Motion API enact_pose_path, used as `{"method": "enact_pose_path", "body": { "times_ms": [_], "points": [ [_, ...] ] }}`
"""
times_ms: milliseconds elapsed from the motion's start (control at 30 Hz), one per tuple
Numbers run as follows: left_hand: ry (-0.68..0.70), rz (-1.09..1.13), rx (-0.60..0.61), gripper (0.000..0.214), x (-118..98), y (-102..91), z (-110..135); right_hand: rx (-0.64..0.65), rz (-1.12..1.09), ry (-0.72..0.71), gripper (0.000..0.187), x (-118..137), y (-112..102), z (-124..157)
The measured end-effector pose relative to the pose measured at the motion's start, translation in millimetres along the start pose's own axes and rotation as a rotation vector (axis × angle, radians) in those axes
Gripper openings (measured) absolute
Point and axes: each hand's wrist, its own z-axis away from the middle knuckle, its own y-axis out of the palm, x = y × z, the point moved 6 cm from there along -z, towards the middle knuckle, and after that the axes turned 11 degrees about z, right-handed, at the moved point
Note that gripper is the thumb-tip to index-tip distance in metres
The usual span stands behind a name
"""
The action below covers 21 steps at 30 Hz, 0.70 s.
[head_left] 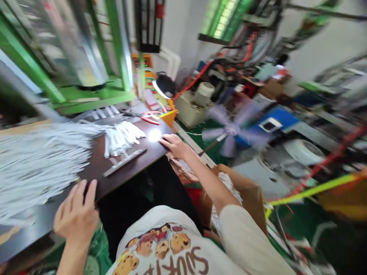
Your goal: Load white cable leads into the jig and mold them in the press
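Bit blurry, but the left hand (pixel 76 215) is laid on the near edge of the dark bench (pixel 96 164), fingers loosely spread, nothing gripped. The right hand (pixel 174 145) is pressed flat at the bench's corner, near a bundle of white strips (pixel 122 137). A purple fan (pixel 229 131) can be seen beyond.

We saw a white painted wall (pixel 185 34) behind a green metal frame (pixel 88 95). A black desk lamp (pixel 165 84) threw a bright spot on the dark brown wooden tabletop (pixel 129 170). A pale purple plastic fan (pixel 229 131) stood blurred above the dark green floor (pixel 304 229).
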Motion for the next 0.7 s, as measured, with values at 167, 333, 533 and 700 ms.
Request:
{"method": "enact_pose_path", "body": {
  "times_ms": [167,333,533,700],
  "points": [
    [0.06,-0.243,-0.065,0.058,-6,7.3,-9,0.094,-0.016,-0.004,0.068,0,-7,-3],
    [0.077,-0.125,-0.045,0.051,-25,8.2,-48,0.037,-0.423,-0.163,0.051,36,-23,-43],
    [-0.066,-0.089,0.187,0.019,-19,32.9,-87,0.004,-0.737,-0.316,0.012,62,-17,-80],
    [0.02,-0.014,0.261,0.018,-16,37.9,-96,0.131,-0.833,-0.385,0.018,74,-19,-98]
  ]
}}
